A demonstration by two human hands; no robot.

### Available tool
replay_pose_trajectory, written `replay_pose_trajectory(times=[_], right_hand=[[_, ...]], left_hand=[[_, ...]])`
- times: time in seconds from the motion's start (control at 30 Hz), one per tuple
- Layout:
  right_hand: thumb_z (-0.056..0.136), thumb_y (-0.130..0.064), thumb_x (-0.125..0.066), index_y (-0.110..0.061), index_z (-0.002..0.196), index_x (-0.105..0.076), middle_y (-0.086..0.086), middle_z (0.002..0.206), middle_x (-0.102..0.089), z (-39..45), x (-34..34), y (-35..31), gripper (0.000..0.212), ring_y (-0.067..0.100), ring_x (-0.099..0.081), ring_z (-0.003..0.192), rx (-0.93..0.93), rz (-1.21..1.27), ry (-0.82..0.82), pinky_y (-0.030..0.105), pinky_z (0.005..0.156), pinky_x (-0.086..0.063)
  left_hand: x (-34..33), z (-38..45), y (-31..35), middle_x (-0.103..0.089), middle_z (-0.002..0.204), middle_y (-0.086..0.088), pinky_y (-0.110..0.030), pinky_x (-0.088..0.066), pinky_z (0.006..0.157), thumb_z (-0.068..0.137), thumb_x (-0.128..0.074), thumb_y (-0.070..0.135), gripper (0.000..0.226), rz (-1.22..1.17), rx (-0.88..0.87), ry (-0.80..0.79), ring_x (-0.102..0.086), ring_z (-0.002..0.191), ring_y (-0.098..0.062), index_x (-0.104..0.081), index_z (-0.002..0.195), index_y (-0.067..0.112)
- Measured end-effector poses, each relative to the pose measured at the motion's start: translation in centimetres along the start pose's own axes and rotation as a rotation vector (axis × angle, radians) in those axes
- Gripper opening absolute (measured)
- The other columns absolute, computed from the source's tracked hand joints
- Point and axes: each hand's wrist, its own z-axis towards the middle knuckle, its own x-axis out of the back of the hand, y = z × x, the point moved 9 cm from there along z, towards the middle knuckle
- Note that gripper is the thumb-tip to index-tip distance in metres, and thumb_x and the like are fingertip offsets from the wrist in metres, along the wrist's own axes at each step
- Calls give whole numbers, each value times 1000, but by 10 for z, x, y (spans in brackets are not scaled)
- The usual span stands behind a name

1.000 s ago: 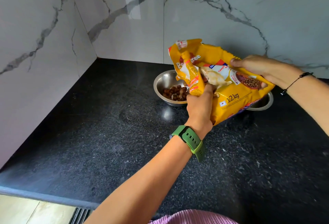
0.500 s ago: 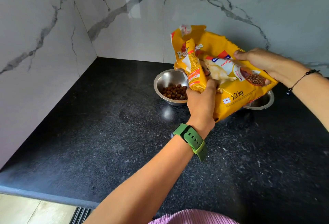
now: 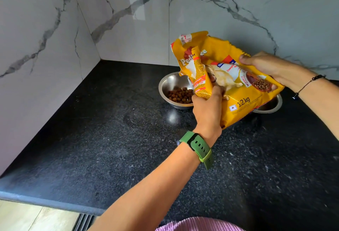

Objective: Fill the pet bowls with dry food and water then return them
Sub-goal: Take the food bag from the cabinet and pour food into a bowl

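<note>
A yellow dry-food bag (image 3: 236,100) is held in the air over two steel bowls on the black counter. My left hand (image 3: 207,109), with a green watch strap at the wrist, grips the bag's folded near edge. My right hand (image 3: 269,68) holds the bag's upper right side. The left bowl (image 3: 169,84) has brown kibble (image 3: 180,96) in it. The right bowl (image 3: 271,105) is mostly hidden behind the bag; only a piece of its rim shows, and its contents are hidden.
The black speckled counter (image 3: 110,148) ends in a front edge at lower left, with floor tiles below. White marble walls (image 3: 119,20) close the counter at the back and left, forming a corner.
The bag has tipped upward from over the left bowl, its open mouth rising away from the kibble. Both hands have kept their hold on it.
</note>
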Motion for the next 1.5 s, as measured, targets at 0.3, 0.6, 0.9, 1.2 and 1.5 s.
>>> replay_pose_trajectory(times=[0.3, 0.6, 0.9, 1.2, 1.5], right_hand=[[92, -51, -47, -12, 88, -63, 20, 81, -67, -2, -7, 9, 42, 29, -63, 60, -54, -82, 0, 34, 55, -53], [92, -50, -48, -5, 107, -65, 21, 85, -68, -5, 0, 3, 51, 39, -68, 75, -16, -12, 8, 51, 74, -54], [92, -49, -48, -2, 109, -62, 24, 85, -65, -8, -2, 3, 52, 26, -58, 56, -55, -71, 19, 31, 59, -48], [90, -52, -49, -4, 113, -62, 29, 103, -67, -13, -2, -2, 54, 47, -65, 93, -17, -28, 27, 62, 87, -48], [91, -50, -49, -1, 111, -61, 28, 101, -67, -11, -10, -1, 54, 42, -67, 85, -16, -66, -3, 58, 82, -50]], left_hand=[[6, 3, -14, -66, 114, -16, -54, -55, 86, 77, -72, 27, 49, -47, 160, -18, -66, 99, -36, -53, 120, 12], [2, -1, 1, -66, 113, -13, -52, -55, 86, 52, -70, 44, 74, -26, 42, 7, -66, 99, -33, -53, 118, 16], [5, 6, -10, -65, 115, -17, -53, -55, 85, 79, -71, 27, 44, -2, 164, -32, -66, 100, -37, -53, 116, 12], [5, 5, -2, -66, 113, -12, -52, -55, 86, 59, -71, 41, 66, -27, 57, -9, -66, 98, -34, -54, 119, 17], [9, 8, -8, -66, 113, -14, -54, -55, 84, 66, -75, 33, 57, -12, 165, -22, -67, 98, -37, -54, 114, 12]])
